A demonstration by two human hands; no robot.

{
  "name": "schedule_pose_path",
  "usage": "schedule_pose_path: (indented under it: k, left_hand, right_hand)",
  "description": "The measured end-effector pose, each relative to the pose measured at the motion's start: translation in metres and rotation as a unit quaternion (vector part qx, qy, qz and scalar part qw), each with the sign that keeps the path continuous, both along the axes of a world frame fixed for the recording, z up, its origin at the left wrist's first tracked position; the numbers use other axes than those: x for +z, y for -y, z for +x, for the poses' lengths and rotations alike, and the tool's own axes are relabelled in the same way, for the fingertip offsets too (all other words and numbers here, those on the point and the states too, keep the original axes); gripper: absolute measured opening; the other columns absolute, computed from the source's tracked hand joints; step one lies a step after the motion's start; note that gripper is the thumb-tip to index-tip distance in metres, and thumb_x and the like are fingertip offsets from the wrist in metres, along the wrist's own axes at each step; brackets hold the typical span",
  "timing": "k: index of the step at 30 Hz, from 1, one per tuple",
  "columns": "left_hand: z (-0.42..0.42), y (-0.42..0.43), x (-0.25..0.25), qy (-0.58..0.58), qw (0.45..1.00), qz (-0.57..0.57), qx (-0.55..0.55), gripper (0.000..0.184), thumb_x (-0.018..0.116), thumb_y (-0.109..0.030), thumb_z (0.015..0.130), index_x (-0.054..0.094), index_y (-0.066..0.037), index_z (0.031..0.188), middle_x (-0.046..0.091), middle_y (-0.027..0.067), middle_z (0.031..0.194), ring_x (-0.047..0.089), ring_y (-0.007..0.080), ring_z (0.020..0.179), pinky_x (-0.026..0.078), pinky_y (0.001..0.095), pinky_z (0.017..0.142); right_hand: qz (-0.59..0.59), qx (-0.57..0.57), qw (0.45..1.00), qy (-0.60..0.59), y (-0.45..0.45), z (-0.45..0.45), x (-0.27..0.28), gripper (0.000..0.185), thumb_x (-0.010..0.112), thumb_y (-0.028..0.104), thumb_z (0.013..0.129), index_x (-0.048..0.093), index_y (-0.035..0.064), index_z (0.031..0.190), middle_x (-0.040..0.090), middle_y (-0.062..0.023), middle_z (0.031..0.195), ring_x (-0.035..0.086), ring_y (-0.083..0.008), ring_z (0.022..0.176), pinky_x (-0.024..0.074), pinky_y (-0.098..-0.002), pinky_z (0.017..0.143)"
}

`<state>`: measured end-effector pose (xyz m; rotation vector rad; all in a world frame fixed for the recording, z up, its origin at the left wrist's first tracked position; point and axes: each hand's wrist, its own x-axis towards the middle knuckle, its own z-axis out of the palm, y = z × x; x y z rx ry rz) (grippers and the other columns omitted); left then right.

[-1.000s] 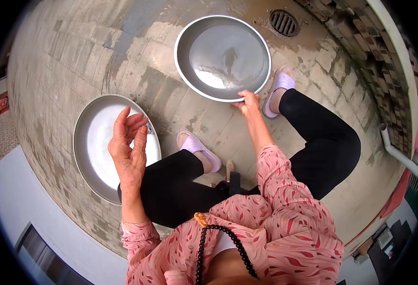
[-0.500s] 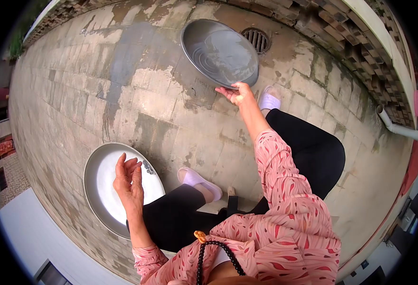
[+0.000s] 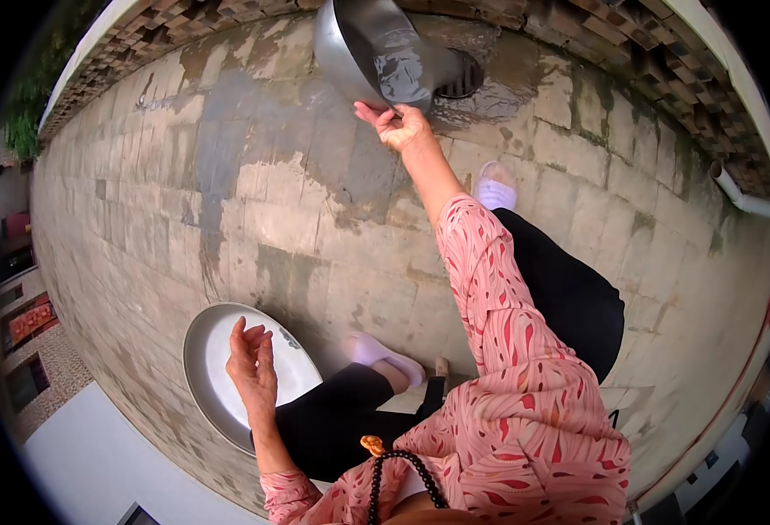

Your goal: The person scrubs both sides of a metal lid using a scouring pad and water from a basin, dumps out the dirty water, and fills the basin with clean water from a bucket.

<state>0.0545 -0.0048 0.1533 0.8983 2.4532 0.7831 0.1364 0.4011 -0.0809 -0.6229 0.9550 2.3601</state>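
My right hand (image 3: 400, 128) grips the near rim of a grey metal basin (image 3: 343, 63), its fingertips against the outside. The basin is tipped steeply to the right, and water (image 3: 402, 68) runs over its lower side onto the floor drain (image 3: 465, 77). Its top edge is cut off by the view. My left hand (image 3: 252, 360) hangs empty, fingers loosely apart, above or in front of a second, wide shallow metal basin (image 3: 199, 350) on the ground. Whether it touches that basin, I cannot tell.
Stone paving (image 3: 280, 210) covers the ground, with wet patches near the drain. A brick wall (image 3: 665, 79) runs along the far right, with a white pipe (image 3: 739, 192) at its foot. My feet in lilac slippers (image 3: 385, 357) stand apart.
My right hand has moved away from me with the basin and tipped it much further; water now pours out at the drain. The left hand stays over the other basin.
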Motion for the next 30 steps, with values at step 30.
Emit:
schedule_pose_path:
  k: [30]
  left_hand:
    - [0.001, 0.008, 0.012, -0.12, 0.982, 0.089, -0.113, 0.034, 0.058, -0.006, 0.084, 0.049, -0.001, 0.116, 0.063, 0.0208, 0.096, 0.062, 0.0403, 0.084, 0.05, 0.0443, 0.069]
  right_hand:
    - [0.291, 0.289, 0.879, 0.244, 0.114, -0.012, 0.141, 0.042, 0.048, 0.0, 0.081, 0.042, -0.004, 0.122, 0.056, -0.0258, 0.116, 0.063, -0.0465, 0.097, 0.0446, -0.0204, 0.036]
